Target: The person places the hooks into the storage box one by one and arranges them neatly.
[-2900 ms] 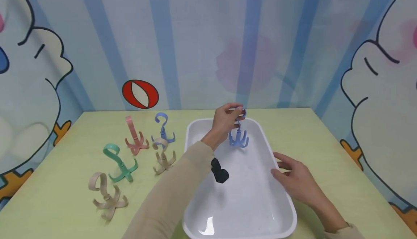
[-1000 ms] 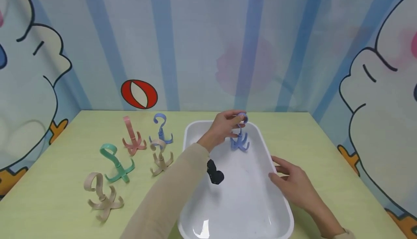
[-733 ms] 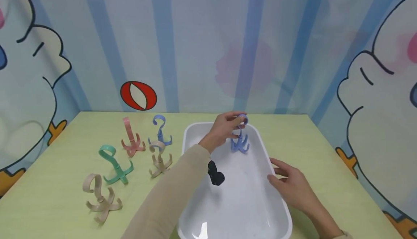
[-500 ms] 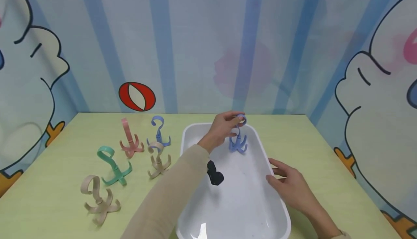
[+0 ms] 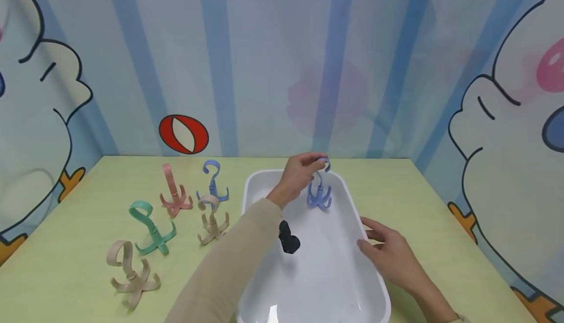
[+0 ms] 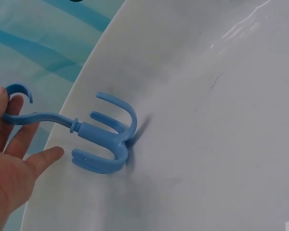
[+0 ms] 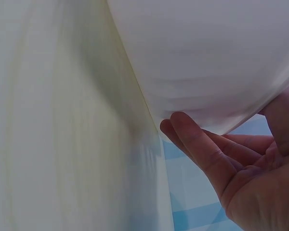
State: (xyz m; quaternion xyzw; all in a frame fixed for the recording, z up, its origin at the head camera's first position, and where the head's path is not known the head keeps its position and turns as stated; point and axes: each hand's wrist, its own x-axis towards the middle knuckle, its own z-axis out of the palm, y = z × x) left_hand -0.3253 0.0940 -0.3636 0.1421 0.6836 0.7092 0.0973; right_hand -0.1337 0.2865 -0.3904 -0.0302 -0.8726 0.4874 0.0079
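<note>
My left hand [image 5: 300, 173] pinches the curled top of a blue four-pronged rotating hanger hook [image 5: 319, 198] near the far end of a white tray [image 5: 330, 274]. In the left wrist view the hook's prongs sit against the white tray surface, and the stem points back to the fingers. My right hand [image 5: 392, 254] holds the tray's right rim; its thumb lies over the rim and its fingers touch the outer wall, as the right wrist view shows.
Left of the tray several similar hooks stand on the table: pink [image 5: 176, 198], another blue [image 5: 213, 188], green [image 5: 154, 235], a beige one [image 5: 213, 227] and a nearer beige one [image 5: 135, 284]. A black object [image 5: 289, 239] shows near the left sleeve. A striped backdrop [image 5: 273, 68] rises behind.
The head view has drifted, so the scene sits slightly lower and further left. The left hand keeps its pinch on the blue hook, and the right hand stays on the tray rim.
</note>
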